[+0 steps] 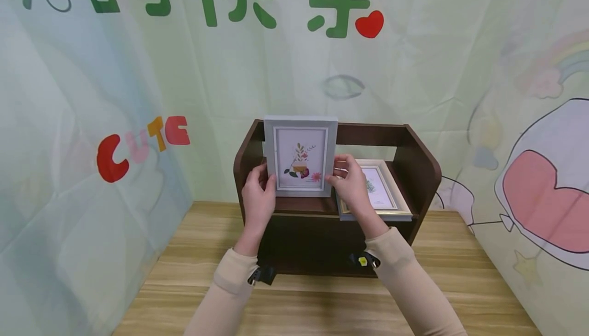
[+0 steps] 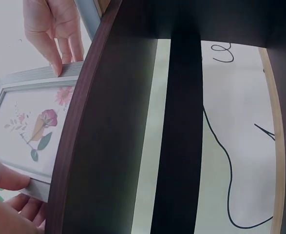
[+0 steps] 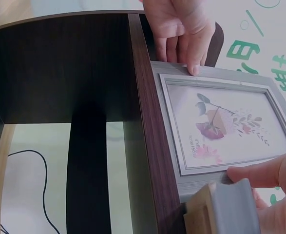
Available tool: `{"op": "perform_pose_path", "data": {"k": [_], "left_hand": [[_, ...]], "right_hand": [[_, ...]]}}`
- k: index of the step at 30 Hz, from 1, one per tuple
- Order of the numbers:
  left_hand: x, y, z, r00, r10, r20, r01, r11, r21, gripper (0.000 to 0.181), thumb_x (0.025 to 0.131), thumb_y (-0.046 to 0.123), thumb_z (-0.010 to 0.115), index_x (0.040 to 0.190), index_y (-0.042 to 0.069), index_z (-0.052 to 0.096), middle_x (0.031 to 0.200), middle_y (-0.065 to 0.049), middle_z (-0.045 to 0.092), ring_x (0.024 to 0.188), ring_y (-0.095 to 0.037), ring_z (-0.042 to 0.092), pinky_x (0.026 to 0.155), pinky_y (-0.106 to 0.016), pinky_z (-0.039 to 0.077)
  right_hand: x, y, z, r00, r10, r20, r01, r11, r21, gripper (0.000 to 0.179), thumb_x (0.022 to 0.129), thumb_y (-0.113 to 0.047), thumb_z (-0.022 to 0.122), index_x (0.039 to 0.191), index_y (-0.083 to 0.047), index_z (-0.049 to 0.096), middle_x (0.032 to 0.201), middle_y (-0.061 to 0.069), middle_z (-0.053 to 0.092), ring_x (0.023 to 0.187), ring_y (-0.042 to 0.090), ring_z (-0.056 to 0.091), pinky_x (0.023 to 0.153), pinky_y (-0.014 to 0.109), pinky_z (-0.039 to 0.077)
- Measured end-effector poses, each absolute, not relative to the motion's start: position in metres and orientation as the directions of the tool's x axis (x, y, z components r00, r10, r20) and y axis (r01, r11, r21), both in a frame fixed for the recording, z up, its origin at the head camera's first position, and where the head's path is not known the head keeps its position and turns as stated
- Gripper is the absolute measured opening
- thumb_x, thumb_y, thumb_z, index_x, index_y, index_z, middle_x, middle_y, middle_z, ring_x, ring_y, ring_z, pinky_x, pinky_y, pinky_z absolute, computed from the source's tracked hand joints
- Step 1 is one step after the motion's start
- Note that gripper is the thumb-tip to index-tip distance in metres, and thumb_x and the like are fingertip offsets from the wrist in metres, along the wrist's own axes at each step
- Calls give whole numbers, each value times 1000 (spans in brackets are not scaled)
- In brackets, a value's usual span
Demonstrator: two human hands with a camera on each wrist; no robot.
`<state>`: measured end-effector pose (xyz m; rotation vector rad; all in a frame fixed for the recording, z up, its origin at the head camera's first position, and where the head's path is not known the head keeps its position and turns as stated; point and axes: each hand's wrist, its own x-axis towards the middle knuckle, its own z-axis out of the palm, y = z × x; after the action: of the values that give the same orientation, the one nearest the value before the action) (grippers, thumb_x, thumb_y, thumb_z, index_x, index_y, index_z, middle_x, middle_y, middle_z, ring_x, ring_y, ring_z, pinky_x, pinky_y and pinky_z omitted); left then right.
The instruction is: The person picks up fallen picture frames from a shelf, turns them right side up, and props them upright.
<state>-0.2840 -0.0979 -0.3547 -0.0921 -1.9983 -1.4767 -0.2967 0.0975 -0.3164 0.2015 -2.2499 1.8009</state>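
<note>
A grey picture frame (image 1: pixel 300 193) with a pressed-flower print stands nearly upright over the upper shelf of a dark brown wooden rack (image 1: pixel 303 206). My left hand (image 1: pixel 258 195) grips its left edge, thumb on the front and fingers behind. On the opposite edge, my right hand (image 1: pixel 350 182) pinches it low down. Both wrist views show the thumbs pressing the front of the grey frame (image 2: pixel 39 187). In the right wrist view its lower edge lies close along the shelf's front board (image 3: pixel 155 126); whether they touch I cannot tell.
A cream-and-gold picture frame (image 1: pixel 399 195) with a green leaf print lies flat at the shelf's right, on top of a greyish one that juts past the front edge. The rack stands on a wood-grain table (image 1: pixel 184 274). A printed cloth (image 1: pixel 414 70) hangs behind and beside it.
</note>
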Motion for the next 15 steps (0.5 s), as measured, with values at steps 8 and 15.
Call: {"op": "perform_pose_path", "data": {"k": [8,15], "left_hand": [[-281,-97,-357,-771,-318,552,430,380,819,27,92,11,61,117,0,60,111,-15,62,98,-27,63,84,-41,54],[-281,-96,-361,-744,-327,583,454,393,800,27,91,12,62,116,1,61,109,-14,63,94,-26,65,81,-40,55]], "right_hand": [[-299,101,-316,-951,68,302,-280,228,-932,47,80,10,66,124,2,51,123,23,59,112,34,60,92,43,52],[-299,106,-316,-944,67,324,-301,232,-925,46,80,1,70,123,1,54,123,21,61,113,31,61,93,38,52]]}}
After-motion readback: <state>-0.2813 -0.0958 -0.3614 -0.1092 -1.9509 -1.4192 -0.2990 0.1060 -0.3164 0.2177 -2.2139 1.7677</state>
